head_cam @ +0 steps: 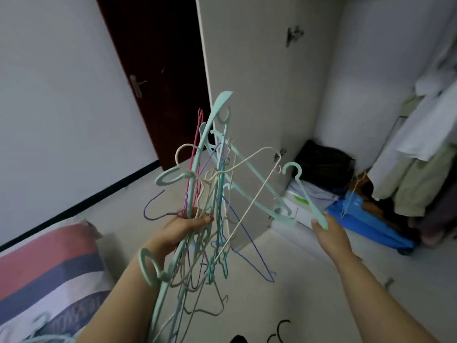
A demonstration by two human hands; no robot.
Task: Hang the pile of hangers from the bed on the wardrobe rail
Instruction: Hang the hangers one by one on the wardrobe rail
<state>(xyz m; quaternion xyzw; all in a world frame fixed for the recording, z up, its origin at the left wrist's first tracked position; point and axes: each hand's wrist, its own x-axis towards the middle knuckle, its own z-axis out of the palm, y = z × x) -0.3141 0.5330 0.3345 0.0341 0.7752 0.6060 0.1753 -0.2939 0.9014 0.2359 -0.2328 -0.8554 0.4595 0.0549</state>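
Many light, stiff, snag-prone hangers bristle from the clenched left hand at centre frame, while at four o'clock the right hand pinches one mint hanger by its shoulder tip; probably best gripped near the hooks.

Lighting: dim, even, soft shadows. Focus: soft throughout, clothes right of the wardrobe door smeared. Distortion: wide-angle bending at frame edges.

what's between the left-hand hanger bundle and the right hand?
Head view: one mint hanger, pinched at its end by the right hand. A white wire hanger juts from the bundle held by the left hand.
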